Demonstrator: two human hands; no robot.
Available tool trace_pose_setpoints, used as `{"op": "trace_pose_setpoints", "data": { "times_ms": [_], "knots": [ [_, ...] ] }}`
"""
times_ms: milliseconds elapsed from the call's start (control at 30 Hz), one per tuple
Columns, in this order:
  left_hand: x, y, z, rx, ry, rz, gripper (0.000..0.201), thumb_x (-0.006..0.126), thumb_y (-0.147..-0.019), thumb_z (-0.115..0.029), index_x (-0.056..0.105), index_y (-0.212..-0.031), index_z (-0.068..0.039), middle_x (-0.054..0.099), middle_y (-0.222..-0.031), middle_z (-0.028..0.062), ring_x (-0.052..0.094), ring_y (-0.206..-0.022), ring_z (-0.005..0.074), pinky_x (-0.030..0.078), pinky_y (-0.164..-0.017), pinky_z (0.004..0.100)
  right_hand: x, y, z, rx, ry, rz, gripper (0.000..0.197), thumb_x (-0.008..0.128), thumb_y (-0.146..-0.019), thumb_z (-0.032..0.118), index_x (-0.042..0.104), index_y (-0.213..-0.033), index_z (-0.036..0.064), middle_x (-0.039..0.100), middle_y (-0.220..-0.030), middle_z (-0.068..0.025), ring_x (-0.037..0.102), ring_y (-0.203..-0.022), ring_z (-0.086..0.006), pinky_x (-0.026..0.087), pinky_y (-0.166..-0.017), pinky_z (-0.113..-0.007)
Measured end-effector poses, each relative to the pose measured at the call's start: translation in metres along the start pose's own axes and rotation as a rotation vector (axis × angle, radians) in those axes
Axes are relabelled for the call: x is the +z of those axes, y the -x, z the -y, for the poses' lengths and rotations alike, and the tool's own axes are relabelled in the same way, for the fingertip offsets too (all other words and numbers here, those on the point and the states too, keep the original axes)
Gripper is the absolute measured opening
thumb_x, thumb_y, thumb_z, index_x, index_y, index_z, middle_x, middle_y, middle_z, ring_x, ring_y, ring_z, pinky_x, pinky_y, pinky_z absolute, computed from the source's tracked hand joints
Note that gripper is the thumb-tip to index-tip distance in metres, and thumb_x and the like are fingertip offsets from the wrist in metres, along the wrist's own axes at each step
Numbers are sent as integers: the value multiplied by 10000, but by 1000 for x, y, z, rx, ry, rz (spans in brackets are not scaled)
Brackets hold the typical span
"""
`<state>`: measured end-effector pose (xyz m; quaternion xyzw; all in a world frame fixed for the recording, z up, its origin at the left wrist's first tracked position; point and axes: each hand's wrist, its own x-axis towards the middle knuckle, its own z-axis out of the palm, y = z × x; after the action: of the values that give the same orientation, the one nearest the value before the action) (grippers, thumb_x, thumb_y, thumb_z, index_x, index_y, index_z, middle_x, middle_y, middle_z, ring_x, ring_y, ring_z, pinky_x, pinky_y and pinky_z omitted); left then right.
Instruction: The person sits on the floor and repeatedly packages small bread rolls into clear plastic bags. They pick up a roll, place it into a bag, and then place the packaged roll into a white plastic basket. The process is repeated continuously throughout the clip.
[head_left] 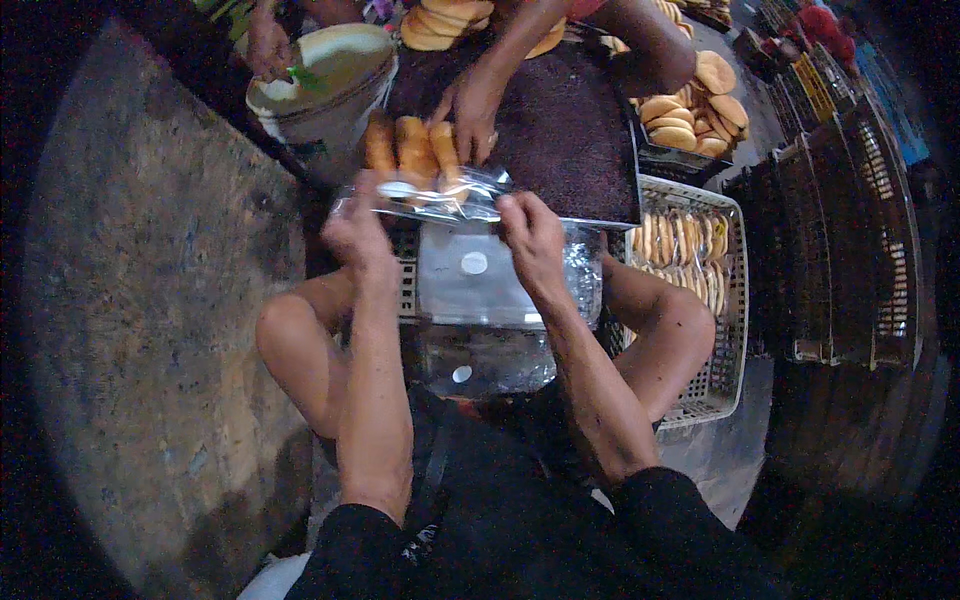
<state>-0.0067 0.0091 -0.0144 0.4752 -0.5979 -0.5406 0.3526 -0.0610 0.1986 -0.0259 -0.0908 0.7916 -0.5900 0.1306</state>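
A clear plastic bag [425,200] is stretched between my hands, its mouth around the lower ends of several golden bread rolls [414,148]. My left hand [360,232], somewhat blurred, grips the bag's left end. At its right end, my right hand [532,238] pinches the plastic between thumb and fingers. Just beyond the bag, a co-worker's hand [474,105] reaches down beside the rolls. Below the held bag, flat clear bags [485,290] with white round labels lie between my bent knees.
A dark tray [565,120] stands ahead, with flat breads [440,22] at its far edge. Another person's hand [268,48] hangs over a pale bucket [325,125]. On my right, a crate [738,300] holds bagged breads; loose breads [690,120] fill a dark box behind it.
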Motion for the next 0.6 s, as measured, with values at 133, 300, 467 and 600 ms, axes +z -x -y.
{"op": "trace_pose_setpoints", "data": {
  "times_ms": [133, 300, 467, 600],
  "knots": [
    [-49, -59, 22, -194, 610, -223, 432, 721, -788, -419, 635, -874, -5, 638, -784, 72, 575, -615, 155, 460, -493, 294, 72, -23, -32, -419, 711, -354, 504, 688, -789, 373, 552, -1111, 10, 555, -1153, -220, 524, -1106, -336, 397, -954, -425],
    [-52, -46, 29, -291, 594, -106, 752, 416, -866, -667, 407, -1272, -34, 632, -969, 141, 631, -758, 226, 540, -569, 326, 63, -70, -28, -315, 819, -296, 439, 700, -744, 326, 613, -1048, 22, 611, -1091, -215, 564, -1051, -363, 416, -925, -440],
    [-8, -29, 11, -65, 585, 119, 663, 365, -931, -587, 424, -1245, -6, 573, -1052, 126, 632, -864, 240, 569, -636, 339, -66, -85, 34, -219, 258, -54, 448, 643, -779, 301, 608, -1082, -27, 667, -918, -192, 640, -909, -312, 476, -841, -417],
    [9, -25, 11, 56, 405, 268, 677, 337, -935, -592, 456, -1238, 1, 564, -966, 94, 614, -869, 224, 575, -689, 361, -170, -27, 60, -96, -190, 36, 571, 618, -802, 320, 519, -1217, -59, 613, -1113, -143, 582, -1020, -230, 429, -927, -319]
  ]
}}
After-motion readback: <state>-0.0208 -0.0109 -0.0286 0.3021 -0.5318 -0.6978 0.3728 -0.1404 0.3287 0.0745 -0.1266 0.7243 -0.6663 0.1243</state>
